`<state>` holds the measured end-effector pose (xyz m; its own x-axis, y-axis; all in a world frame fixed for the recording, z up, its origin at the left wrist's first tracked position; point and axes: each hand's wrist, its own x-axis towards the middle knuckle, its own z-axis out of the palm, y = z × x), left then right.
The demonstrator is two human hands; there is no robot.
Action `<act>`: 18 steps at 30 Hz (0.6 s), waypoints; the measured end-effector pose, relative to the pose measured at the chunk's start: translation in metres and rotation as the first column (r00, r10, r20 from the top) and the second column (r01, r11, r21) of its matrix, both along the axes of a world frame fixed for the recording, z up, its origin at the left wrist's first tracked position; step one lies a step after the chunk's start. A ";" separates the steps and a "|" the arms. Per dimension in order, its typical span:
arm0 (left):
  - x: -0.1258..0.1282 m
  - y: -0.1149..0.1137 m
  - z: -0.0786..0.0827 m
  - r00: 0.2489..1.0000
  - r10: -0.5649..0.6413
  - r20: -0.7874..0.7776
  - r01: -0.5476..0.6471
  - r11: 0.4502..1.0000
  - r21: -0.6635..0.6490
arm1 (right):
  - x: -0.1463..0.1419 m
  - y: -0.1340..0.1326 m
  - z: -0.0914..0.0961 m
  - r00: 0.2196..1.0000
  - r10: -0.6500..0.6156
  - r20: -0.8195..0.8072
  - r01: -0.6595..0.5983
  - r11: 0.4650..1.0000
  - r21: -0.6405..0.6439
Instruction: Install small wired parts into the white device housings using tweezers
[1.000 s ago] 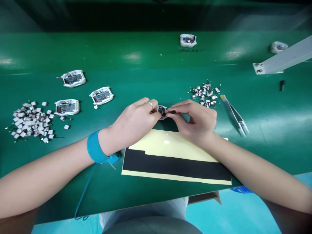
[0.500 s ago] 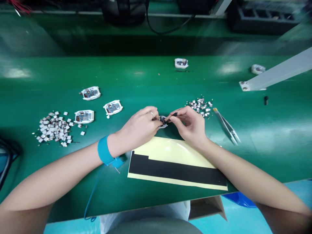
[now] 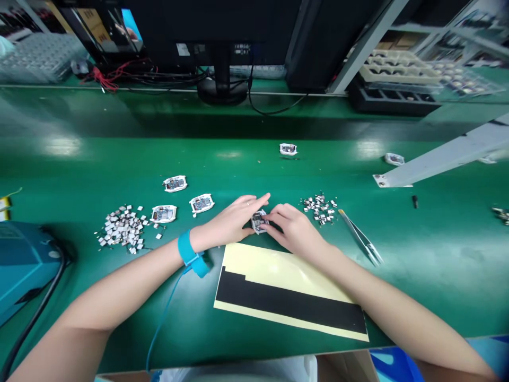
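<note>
A small white housing with a circuit board (image 3: pixel 259 222) is between my hands, tilted, just above the yellow sheet. My left hand (image 3: pixel 234 216) holds it from the left, thumb below and fingers stretched along its upper side. My right hand (image 3: pixel 292 227) touches its right part with thumb and fingertips drawn together; what they pinch, if anything, is hidden. A blue wrist strap (image 3: pixel 186 248) circles my left wrist. Below my hands lies the yellow backing sheet with a black strip (image 3: pixel 278 297). Tweezers (image 3: pixel 361 239) rest to the right of my right hand.
Several similar housings (image 3: pixel 164 214) lie left and further back. A pile of small white blocks (image 3: pixel 123 228) is at left, a smaller pile (image 3: pixel 319 208) at right. A metal post (image 3: pixel 437 151), a monitor stand (image 3: pixel 221 90) and a blue box (image 3: pixel 27 270) stand around.
The view has tilted up, showing more of the back. The housing has turned and shows more of its board. My left fingers have straightened; the black piece between my right fingers no longer shows clearly.
</note>
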<state>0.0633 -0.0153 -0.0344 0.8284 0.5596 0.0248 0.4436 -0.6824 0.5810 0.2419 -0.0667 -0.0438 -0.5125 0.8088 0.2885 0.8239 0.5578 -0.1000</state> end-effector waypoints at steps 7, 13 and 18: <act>0.005 0.002 -0.015 0.995 0.078 0.070 -0.072 0.994 -0.085 | -0.015 -0.003 0.006 0.989 -0.016 0.149 -0.005 0.990 0.138; 0.005 -0.005 -0.006 0.952 0.179 0.250 -0.122 0.966 -0.229 | -0.012 0.002 0.019 0.987 -0.021 0.157 -0.009 0.981 0.193; 0.002 -0.007 -0.004 0.908 0.233 0.349 -0.100 0.928 -0.359 | -0.008 0.008 0.018 0.992 0.065 0.106 -0.090 0.963 0.254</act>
